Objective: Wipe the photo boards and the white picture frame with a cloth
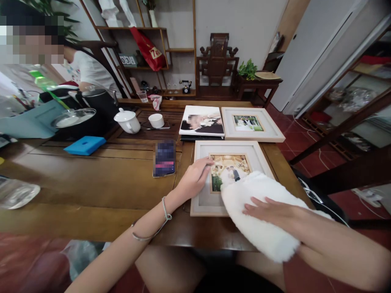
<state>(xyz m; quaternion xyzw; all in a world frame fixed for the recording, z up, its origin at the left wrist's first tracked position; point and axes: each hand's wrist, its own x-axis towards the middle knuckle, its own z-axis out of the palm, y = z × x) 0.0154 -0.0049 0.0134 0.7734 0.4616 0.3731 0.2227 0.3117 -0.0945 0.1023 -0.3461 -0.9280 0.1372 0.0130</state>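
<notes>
A light wooden picture frame [202, 203] with a wedding photo lies flat at the near right of the wooden table [91, 179]. My left hand [194, 179] rests on the frame's left side, its fingers loosely stretched toward the photo's edge and holding nothing. A white fluffy cloth [259, 234] lies across the frame's lower right part and hangs over the table's edge. Palm down on top of this cloth is my right hand [269, 208], fingers flat and pointing left. A thin bangle sits on my left forearm.
A phone [164, 158] lies just left of the frame. Behind are a second frame [270, 131] and a photo canvas [201, 120]. A white teapot [127, 121], a cup [156, 120] and a blue box [84, 145] stand further left. Another person sits at the far left.
</notes>
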